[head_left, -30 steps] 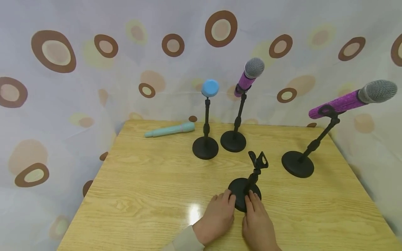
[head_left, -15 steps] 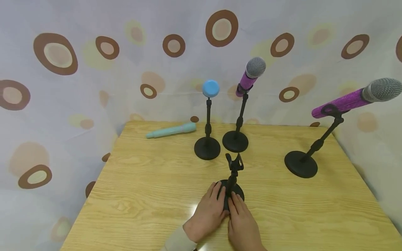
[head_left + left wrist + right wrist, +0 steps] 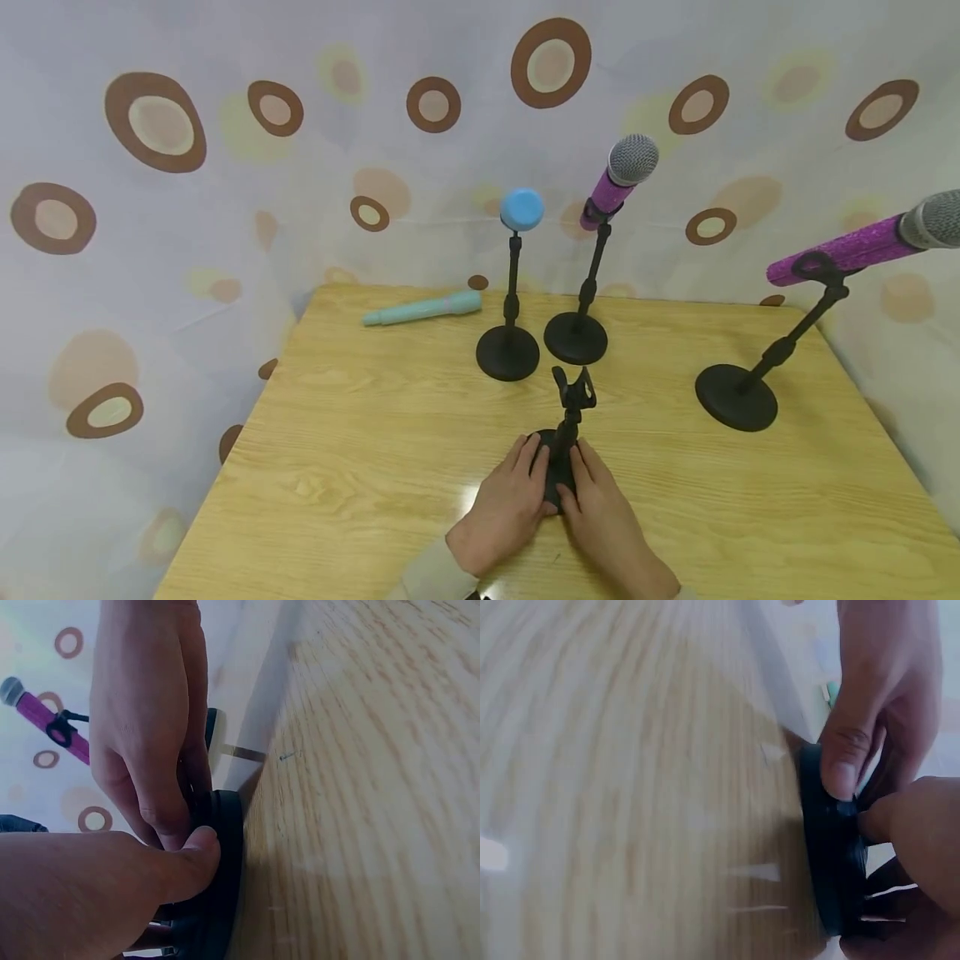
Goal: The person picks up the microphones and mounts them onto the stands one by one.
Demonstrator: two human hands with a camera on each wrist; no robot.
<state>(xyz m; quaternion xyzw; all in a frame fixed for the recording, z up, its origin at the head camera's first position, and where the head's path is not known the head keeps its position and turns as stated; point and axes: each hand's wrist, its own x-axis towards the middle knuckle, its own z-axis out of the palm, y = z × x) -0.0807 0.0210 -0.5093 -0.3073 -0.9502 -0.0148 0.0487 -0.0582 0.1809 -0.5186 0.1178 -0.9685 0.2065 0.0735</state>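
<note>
A short black microphone stand (image 3: 573,398) with a bare clip on top stands upright near the front of the table. On the left of its round base my left hand (image 3: 504,502) lays its fingers on top, with the thumb at the near rim. My right hand (image 3: 609,523) holds the opposite side of the base, thumb also at the near edge. In the left wrist view a thumb presses the rim of the base (image 3: 225,874). The right wrist view shows both hands gripping the dark base (image 3: 827,847), which sits on the wooden surface; some fingers are hidden.
Behind it stand a blue-topped microphone stand (image 3: 513,292) and a stand holding a purple microphone (image 3: 609,190). Farther right, another purple microphone (image 3: 847,250) leans in its stand (image 3: 737,397). A mint-green microphone-shaped stick (image 3: 422,310) lies at the back left of the wooden table (image 3: 360,467).
Both hands have slid the short stand leftward across the table. My right thumb has spread out to the near rim of the base. The head view has shifted slightly.
</note>
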